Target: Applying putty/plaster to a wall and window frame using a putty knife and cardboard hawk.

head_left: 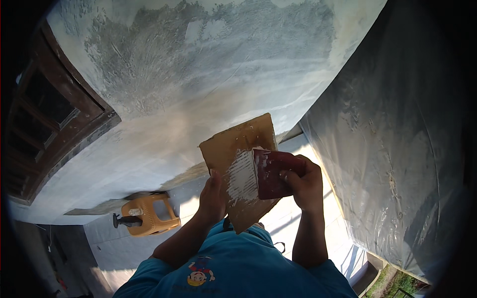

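Left grip point(212, 198) held tan rectangular board point(238, 136) at left edge; right grip point(306, 184), clasping dark-red flat scraper point(272, 174), likely needed even pressure across white paste point(241, 176).

Mid-frame, the left hand point(212, 198) grips a brown board point(238, 136) by its left edge; the right hand point(306, 184) holds a dark red spreader point(272, 174) at the white paste point(241, 178) smeared there. A patchy grey wall point(198, 64) fills the top. Lower left, a yellow stool point(160, 227) bears a dark object point(128, 221), perhaps a tool.
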A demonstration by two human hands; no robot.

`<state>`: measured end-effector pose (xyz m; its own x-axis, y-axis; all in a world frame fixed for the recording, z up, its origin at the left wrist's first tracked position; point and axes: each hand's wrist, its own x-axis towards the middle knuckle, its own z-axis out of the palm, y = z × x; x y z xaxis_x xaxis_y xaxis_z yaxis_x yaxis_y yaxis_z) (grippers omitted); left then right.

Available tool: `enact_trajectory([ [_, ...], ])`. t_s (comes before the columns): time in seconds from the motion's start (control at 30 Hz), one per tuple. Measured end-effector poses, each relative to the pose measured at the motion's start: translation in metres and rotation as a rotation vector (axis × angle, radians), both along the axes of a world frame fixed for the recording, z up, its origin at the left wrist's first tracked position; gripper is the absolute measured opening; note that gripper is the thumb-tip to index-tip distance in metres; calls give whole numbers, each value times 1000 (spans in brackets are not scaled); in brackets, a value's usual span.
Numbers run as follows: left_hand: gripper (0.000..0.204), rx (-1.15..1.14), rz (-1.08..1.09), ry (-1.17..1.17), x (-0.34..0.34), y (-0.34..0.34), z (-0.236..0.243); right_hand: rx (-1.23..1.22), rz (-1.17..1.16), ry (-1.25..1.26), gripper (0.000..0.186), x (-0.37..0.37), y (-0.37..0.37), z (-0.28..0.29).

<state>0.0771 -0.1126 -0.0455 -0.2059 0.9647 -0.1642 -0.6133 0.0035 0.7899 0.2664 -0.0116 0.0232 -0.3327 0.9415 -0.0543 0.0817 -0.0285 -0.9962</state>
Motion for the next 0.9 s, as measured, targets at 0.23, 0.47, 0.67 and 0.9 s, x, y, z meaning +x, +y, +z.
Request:
enact_trajectory([
  [0.23,68,-42,-91,-17,-59,-28,5,28,-4,-110,23,-52,-42,1],
  [0.47,71,-39,-119,189,-116,-55,-13,22,-110,-133,24,-100,-79,-5],
  [0.67,71,-41,-201,126,-134,-72,-18,0,-100,-143,24,-125,-107,-14],
  [0.9,71,60,-184,227,-140,-93,-16,91,-166,-202,24,-128,-132,-5],
])
